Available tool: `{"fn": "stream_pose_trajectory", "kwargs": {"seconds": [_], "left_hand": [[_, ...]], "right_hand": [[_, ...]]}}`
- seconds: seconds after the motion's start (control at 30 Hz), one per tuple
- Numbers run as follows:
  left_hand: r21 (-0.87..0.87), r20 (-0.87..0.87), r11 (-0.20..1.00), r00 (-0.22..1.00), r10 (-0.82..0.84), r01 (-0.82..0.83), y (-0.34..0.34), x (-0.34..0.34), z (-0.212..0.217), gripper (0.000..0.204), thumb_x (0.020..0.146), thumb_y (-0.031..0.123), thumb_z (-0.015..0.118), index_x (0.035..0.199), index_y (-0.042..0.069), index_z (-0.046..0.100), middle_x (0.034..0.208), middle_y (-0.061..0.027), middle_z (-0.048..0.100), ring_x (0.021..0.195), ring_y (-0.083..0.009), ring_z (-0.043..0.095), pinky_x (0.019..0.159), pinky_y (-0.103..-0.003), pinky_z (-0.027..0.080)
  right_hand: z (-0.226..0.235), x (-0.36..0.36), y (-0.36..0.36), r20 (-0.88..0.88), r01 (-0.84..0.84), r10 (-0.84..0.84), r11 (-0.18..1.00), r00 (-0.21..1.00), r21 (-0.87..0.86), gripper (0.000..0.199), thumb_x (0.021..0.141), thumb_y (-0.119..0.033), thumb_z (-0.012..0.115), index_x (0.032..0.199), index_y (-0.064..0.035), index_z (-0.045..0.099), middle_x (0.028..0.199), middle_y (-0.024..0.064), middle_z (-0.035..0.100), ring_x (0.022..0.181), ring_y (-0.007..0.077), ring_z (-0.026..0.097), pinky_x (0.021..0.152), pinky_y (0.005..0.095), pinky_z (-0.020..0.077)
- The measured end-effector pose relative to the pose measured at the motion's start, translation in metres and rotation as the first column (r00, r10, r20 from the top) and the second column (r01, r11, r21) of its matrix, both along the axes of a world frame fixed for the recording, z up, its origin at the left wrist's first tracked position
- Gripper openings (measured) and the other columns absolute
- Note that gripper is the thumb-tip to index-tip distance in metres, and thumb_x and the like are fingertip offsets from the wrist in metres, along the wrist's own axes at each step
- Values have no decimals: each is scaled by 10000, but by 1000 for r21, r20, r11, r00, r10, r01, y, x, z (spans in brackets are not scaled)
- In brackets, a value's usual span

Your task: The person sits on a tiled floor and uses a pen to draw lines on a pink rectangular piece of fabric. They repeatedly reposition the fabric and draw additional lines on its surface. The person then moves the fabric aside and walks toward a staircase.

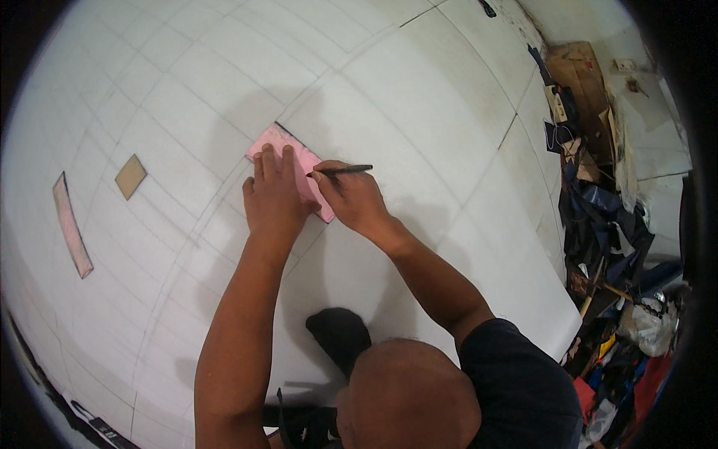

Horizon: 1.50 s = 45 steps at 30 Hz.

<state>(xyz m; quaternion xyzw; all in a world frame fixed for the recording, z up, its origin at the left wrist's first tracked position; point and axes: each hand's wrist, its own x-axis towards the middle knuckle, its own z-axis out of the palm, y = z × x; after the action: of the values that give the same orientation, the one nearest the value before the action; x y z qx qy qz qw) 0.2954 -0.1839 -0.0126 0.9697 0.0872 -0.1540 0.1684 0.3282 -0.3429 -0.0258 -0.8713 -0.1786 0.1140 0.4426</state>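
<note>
A pink rectangular piece with a dark edge (pixel 302 159) lies at a slant on a large white sheet (pixel 419 247). My left hand (pixel 274 196) presses flat on it, fingers stretched out and apart. In my right hand (pixel 357 200) is a slim dark pen (pixel 350 170), pinched between the fingers. Its tip is by the pink piece's right long edge, partly hidden by my fingers. Thin pencil-like lines form a slanted grid over the left and upper parts of the sheet.
To the left lie a tan diamond-shaped piece (pixel 131 177) and a long narrow pink strip (pixel 72 228). A brown cardboard box (pixel 582 93) and a heap of scraps, dark cloth and plastic bags (pixel 649 327) fill the right side along the wall. A dark-covered foot (pixel 340 335) rests on the sheet.
</note>
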Motion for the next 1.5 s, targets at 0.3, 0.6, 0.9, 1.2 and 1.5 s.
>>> {"fn": "stream_pose_trajectory", "kwargs": {"seconds": [0.3, 0.6, 0.9, 1.2, 1.5], "left_hand": [[-21, -3, 1000, 1000, -11, 11, 1, 0, 2, 1086, 706, 402, 911, 1572, 108, 324, 1628, -223, 304, 1501, -374, 337, 1102, -522, 418], [-21, -11, 1000, 1000, -18, 17, 1, -1, 3, 1112, 696, 397, 918, 1583, 112, 310, 1633, -218, 297, 1504, -376, 333, 1114, -521, 408], [-7, 3, 1000, 1000, -25, 25, 1, -2, -1, 1122, 706, 418, 913, 1591, 119, 293, 1638, -216, 287, 1505, -373, 330, 1118, -526, 403], [7, 5, 999, 999, -36, 36, 2, -2, -1, 1120, 712, 415, 910, 1592, 108, 289, 1632, -227, 290, 1497, -371, 340, 1104, -520, 416], [-6, -11, 999, 999, -33, 33, 0, -1, 1, 1122, 710, 408, 909, 1593, 103, 287, 1637, -227, 282, 1503, -382, 326, 1112, -531, 403]], "right_hand": [[-5, -1, -12, 91, -94, 103, 991, 990, -100, 174, 994, -151, 646, 1051, 7, 688, 909, 154, 717, 732, 299, 686, 665, 379, 537], [-2, -15, -25, 33, 10, -7, 997, 999, -76, 227, 986, -208, 621, 1075, -14, 700, 968, 179, 723, 845, 375, 698, 783, 447, 554], [1, -21, -44, 70, 57, -51, 995, 996, -84, 251, 1001, -224, 622, 1073, 3, 701, 978, 187, 734, 879, 329, 724, 795, 400, 565], [9, -54, -55, -179, -7, 9, 1000, 984, 12, 214, 986, -154, 639, 1066, 40, 684, 979, 194, 731, 853, 323, 727, 749, 392, 560], [-1, -55, -55, -48, -65, 64, 997, 997, -29, 200, 979, -153, 648, 1062, 26, 683, 952, 208, 726, 845, 356, 725, 731, 420, 563]]}}
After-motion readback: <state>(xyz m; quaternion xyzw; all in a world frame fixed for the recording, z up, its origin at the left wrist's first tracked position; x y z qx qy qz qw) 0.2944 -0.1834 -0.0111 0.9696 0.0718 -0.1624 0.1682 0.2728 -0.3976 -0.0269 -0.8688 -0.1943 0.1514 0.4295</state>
